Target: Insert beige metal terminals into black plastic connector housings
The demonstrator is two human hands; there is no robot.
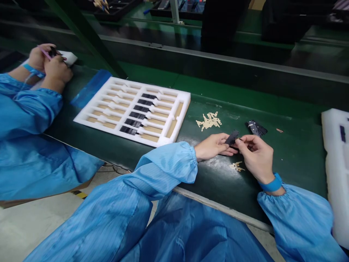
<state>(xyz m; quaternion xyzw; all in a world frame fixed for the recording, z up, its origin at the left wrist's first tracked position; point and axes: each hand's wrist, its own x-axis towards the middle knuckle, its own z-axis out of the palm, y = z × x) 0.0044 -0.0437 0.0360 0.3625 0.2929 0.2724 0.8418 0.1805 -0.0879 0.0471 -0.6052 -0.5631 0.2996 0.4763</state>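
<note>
My left hand (212, 146) holds a small flat black part (232, 137) between thumb and fingers, above the green bench mat. Thumb and forefinger of my right hand (257, 154) are pinched at that part's right end; what sits between them is too small to make out. Just below my hands lie a few small cream-coloured pieces (237, 166). Beyond my left hand is a loose pile of similar cream pieces (209, 120). More flat black parts (256, 128) lie stacked behind my right hand.
A white foam tray (166, 141) with several black parts in its slots stands left of my hands. Another white foam block (334, 163) is at the right edge. A co-worker's hands (56, 67) work at far left, near a blue plastic sheet (91, 88). A green post (87, 38) slants behind the tray.
</note>
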